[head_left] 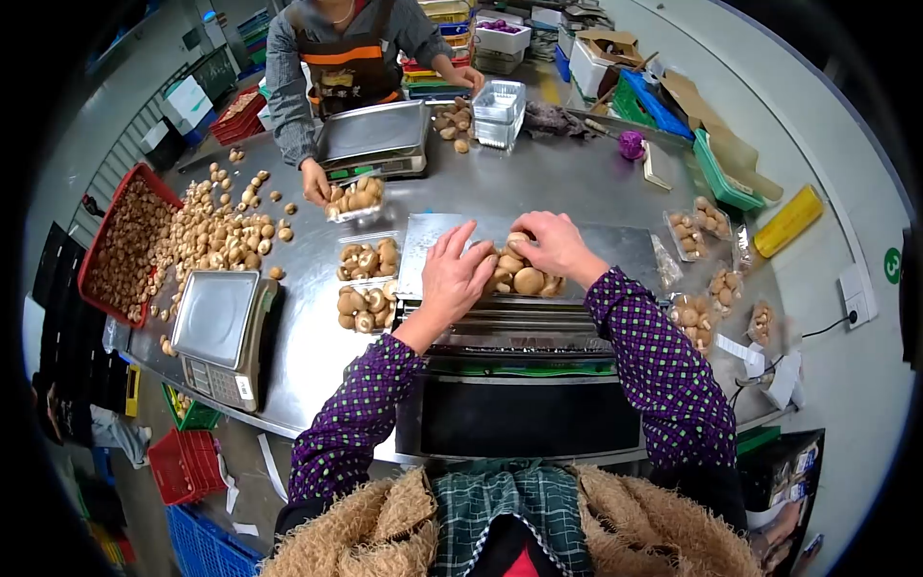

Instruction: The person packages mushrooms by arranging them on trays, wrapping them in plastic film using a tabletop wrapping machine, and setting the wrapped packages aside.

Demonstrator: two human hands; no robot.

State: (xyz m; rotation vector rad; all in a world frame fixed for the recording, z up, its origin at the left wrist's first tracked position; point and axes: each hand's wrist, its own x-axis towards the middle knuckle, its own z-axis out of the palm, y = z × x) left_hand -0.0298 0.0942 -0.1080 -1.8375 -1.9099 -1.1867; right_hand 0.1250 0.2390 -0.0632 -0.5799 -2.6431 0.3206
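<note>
Brown mushrooms lie heaped between my two hands on the metal wrapping machine. My left hand rests at the heap's left side, its fingers spread. At the top of the heap, my right hand has its fingers curled around a mushroom. Any tray under this heap is hidden. Two trays of mushrooms stand just left of the machine.
Across the table a co-worker holds a mushroom tray near a scale. Loose mushrooms spill from a red basket at left, behind another scale. Wrapped packs and a yellow roll lie right.
</note>
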